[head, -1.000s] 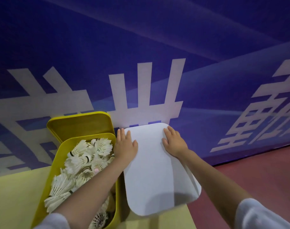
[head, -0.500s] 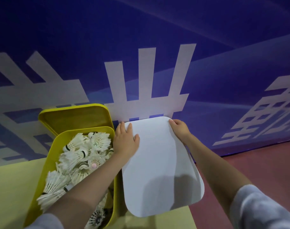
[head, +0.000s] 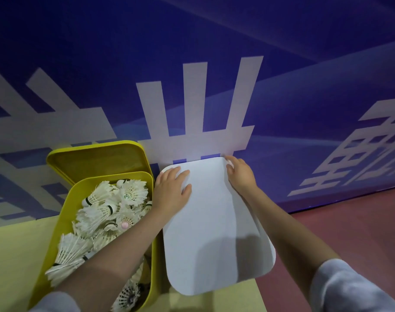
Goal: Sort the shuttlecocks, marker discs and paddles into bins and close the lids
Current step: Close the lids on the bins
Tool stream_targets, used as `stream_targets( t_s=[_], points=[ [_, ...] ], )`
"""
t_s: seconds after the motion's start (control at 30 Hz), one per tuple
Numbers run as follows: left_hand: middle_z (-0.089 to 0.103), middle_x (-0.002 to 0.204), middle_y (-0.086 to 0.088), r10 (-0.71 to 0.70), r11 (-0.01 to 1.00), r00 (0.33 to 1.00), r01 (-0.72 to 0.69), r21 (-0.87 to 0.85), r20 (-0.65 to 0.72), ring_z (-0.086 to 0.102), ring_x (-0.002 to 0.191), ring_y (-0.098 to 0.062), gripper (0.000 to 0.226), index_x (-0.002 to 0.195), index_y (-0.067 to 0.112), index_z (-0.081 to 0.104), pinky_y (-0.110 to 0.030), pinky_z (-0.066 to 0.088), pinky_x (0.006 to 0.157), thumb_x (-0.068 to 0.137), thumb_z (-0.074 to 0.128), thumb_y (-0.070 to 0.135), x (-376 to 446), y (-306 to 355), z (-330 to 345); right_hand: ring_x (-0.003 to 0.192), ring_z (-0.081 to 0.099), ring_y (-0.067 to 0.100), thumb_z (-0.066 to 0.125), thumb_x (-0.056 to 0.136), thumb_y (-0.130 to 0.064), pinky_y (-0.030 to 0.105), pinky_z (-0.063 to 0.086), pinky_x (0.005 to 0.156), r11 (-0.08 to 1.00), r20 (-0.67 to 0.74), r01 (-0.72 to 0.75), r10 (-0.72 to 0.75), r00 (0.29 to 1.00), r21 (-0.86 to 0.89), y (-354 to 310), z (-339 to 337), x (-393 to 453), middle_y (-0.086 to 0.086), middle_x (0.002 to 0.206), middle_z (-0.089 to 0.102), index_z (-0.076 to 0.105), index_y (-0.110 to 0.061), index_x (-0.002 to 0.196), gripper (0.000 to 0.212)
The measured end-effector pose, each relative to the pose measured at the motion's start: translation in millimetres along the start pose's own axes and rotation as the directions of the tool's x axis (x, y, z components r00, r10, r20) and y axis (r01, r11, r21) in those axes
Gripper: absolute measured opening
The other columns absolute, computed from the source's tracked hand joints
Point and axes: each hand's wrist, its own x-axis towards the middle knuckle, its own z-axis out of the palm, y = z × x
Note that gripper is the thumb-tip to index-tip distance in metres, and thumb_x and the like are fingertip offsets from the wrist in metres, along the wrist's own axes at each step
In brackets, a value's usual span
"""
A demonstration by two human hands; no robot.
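One yellow bin (head: 63, 224) stands at the left on the yellow-green table (head: 14, 262), its one yellow lid (head: 95, 158) open and leaning back at 12 o'clock of the bin against the blue wall banner (head: 214, 64). The bin is heaped with white shuttlecocks (head: 106, 212); they overlap too densely for a firm count, though well over ten show, and one has a pink cork. Just beside the bin, at its 3 o'clock, one white lid (head: 214, 233) lies flat and closed; whatever it covers is hidden beneath it, and its near end overhangs the table edge. Two hands are on this lid. The left hand (head: 171, 190) lies palm down at the lid's far left corner, fingers straight and spread, thumb out to the right, pressing the surface. The right hand (head: 240, 174) sits at the far right corner, about 1 o'clock of the lid's centre, with fingers bent over the lid's edge and gripping it. One grey sleeve shows on each forearm. At the right, red floor (head: 349, 233) runs to the foot of the banner.
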Motion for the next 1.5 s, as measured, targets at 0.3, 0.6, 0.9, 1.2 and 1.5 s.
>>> stream_targets(
  t_s=[0.3,0.6,0.9,1.2,1.5],
  points=[
    [0.009,0.16,0.006,-0.047,0.999,0.98,0.043,0.028,0.194,0.001,0.147,-0.02,0.055,0.149,0.035,0.021,-0.05,-0.004,0.118,0.096,0.027,0.051,-79.2,51.3,-9.3,0.117,0.051,0.034,0.026,0.103,-0.032,0.04,0.043,0.087,0.993,0.169,-0.019,0.039,0.985,-0.118,33.9,-21.4,-120.6,0.012,0.138,0.047,0.012,-0.029,0.152,0.051],
    [0.011,0.16,0.002,-0.01,1.0,0.982,0.008,0.016,0.187,0.001,0.147,-0.024,0.058,0.149,0.032,0.022,-0.051,-0.003,0.117,0.095,0.028,0.054,-120.4,70.6,-11.6,0.12,0.051,0.029,0.033,0.102,-0.028,0.037,0.042,0.089,0.997,0.029,-0.08,0.08,0.996,-0.01,44.3,-20.7,-175.3,0.008,0.136,0.051,0.027,-0.027,0.15,0.048],
    [0.053,0.125,0.002,-0.054,0.799,0.997,0.01,-0.602,-0.055,0.051,0.117,-0.015,0.028,0.119,0.021,0.061,-0.036,0.045,0.098,0.092,0.056,0.027,-112.1,25.1,-55.6,0.133,0.031,0.026,0.04,0.098,-0.036,0.043,0.035,0.104,0.958,-0.11,0.098,-0.132,0.985,-0.27,5.9,-19.2,-168.2,0.009,0.139,0.045,0.048,-0.018,0.136,0.043],
    [0.041,0.138,0.0,-0.339,0.854,0.895,0.164,-0.493,-0.29,0.04,0.127,-0.019,0.045,0.138,0.028,0.044,-0.038,0.04,0.101,0.094,0.053,0.031,-74.9,-105.5,-138.3,0.135,0.037,0.014,0.043,0.098,-0.041,0.029,0.032,0.108,0.932,-0.015,0.313,-0.316,0.949,0.183,-144.2,49.6,-112.8,-0.005,0.147,0.041,0.038,-0.027,0.143,0.047],
    [0.044,0.127,0.001,-0.432,0.85,0.808,0.216,-0.48,-0.401,0.033,0.124,-0.018,0.038,0.132,0.029,0.051,-0.03,0.034,0.099,0.094,0.053,0.03,-47.3,-186.0,-151.2,0.123,0.043,0.011,0.05,0.096,-0.039,0.029,0.039,0.104,0.855,-0.12,0.342,-0.321,0.939,0.389,-222.6,104.9,-52.5,-0.003,0.134,0.041,0.04,-0.023,0.139,0.048]
  ],
)
